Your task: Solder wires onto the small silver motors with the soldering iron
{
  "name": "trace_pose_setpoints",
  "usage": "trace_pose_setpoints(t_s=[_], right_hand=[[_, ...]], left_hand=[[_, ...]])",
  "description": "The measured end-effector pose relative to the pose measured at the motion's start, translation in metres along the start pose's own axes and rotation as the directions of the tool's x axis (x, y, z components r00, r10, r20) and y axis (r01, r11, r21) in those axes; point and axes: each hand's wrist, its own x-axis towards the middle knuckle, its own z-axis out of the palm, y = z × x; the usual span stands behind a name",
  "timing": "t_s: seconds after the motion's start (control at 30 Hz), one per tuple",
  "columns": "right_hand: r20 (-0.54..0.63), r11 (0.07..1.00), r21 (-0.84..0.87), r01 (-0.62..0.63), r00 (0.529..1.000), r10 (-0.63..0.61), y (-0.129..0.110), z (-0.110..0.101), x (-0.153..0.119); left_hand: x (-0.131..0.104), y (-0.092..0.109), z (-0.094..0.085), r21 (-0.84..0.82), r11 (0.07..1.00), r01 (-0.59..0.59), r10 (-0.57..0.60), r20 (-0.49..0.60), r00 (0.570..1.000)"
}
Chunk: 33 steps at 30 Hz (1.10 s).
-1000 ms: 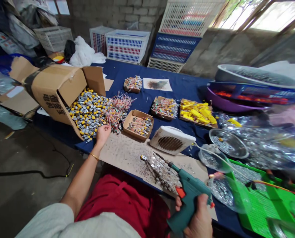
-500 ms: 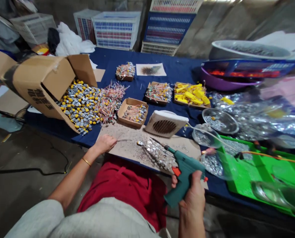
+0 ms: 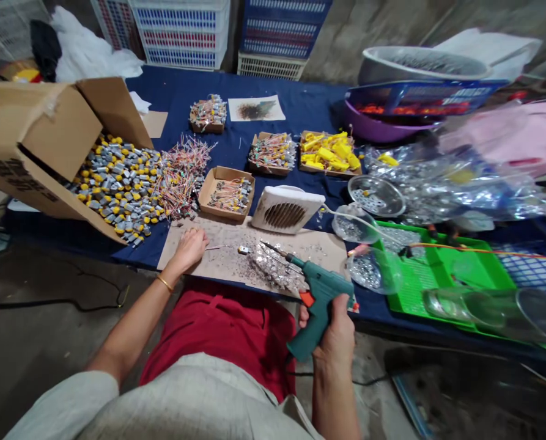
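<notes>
My right hand (image 3: 334, 330) is wrapped round the grip of a green soldering gun (image 3: 324, 284) with a red trigger. The gun's thin metal tip points left, above a crinkled silvery heap (image 3: 277, 269) on the cardboard sheet (image 3: 174, 244). My left hand (image 3: 191, 247) is closed over the left part of the sheet, and a thin wire (image 3: 216, 247) sticks out from its fingers to the right. A small motor (image 3: 244, 250) with a pale end lies between that wire and the gun's tip. Whether wire and motor are joined is unclear.
A tipped carton (image 3: 29, 116) spills yellow-capped motors (image 3: 117, 183) at the left. Behind the sheet stand a small box of wired motors (image 3: 227, 217) and a white vent fan (image 3: 288, 211). To the right are a clear bowl (image 3: 394, 275) and a green tray (image 3: 414, 299).
The view has shifted, so the table's things sit further left and higher. My left hand has drawn slightly away from the small motor. The soldering gun stays in my right hand.
</notes>
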Motion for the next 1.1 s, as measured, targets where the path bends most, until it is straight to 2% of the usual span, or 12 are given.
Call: trace_pose_setpoints(t_s=[0.1,0.17,0.27,0.37,0.43,0.53,0.57,0.6,0.67,0.8,0.9,1.1], right_hand=[[-0.008,0.999,-0.013,0.035,0.999,-0.035,-0.002,-0.001,0.002],[-0.017,0.997,-0.028,0.073,0.997,-0.074,-0.004,0.000,0.006],[-0.028,0.993,-0.057,0.099,0.994,-0.101,-0.005,0.004,0.011],[-0.046,0.984,-0.135,0.119,0.991,-0.126,-0.007,0.004,0.010],[-0.065,0.967,-0.210,0.145,0.985,-0.162,-0.010,-0.001,0.004],[-0.100,0.940,-0.284,0.189,0.969,-0.224,-0.016,-0.020,-0.012],[-0.111,0.932,-0.303,0.201,0.963,-0.244,-0.017,-0.028,-0.018],[-0.116,0.918,-0.335,0.210,0.958,-0.262,-0.017,-0.037,-0.024],[-0.107,0.874,-0.432,0.221,0.950,-0.294,-0.014,-0.053,-0.035],[-0.003,0.743,-0.622,0.247,0.948,-0.318,-0.001,-0.075,-0.050],[0.106,0.645,-0.692,0.325,0.929,-0.355,0.003,-0.080,-0.054],[0.259,0.470,-0.744,0.475,0.853,-0.453,-0.006,-0.073,-0.047]], left_hand=[[-0.005,-0.004,0.005,-0.141,0.985,-0.096,0.084,-0.094,0.992],[-0.006,-0.005,0.009,-0.241,0.962,-0.130,0.095,-0.152,0.984],[0.000,0.000,0.011,-0.307,0.943,-0.129,0.091,-0.134,0.987],[0.009,0.007,0.003,-0.407,0.913,-0.043,0.045,-0.004,0.999],[0.012,0.013,-0.006,-0.565,0.820,0.090,-0.001,0.156,0.988],[0.004,0.032,-0.011,-0.745,0.601,0.289,0.073,0.411,0.909],[-0.001,0.042,-0.009,-0.757,0.569,0.321,0.122,0.463,0.878],[-0.008,0.054,-0.004,-0.750,0.574,0.329,0.158,0.496,0.854],[-0.022,0.078,0.011,-0.697,0.672,0.251,0.220,0.511,0.831],[-0.042,0.113,0.041,-0.525,0.851,0.000,0.251,0.407,0.878],[-0.042,0.119,0.049,-0.444,0.895,-0.038,0.231,0.390,0.892],[-0.033,0.117,0.044,-0.390,0.919,-0.064,0.228,0.393,0.891]])
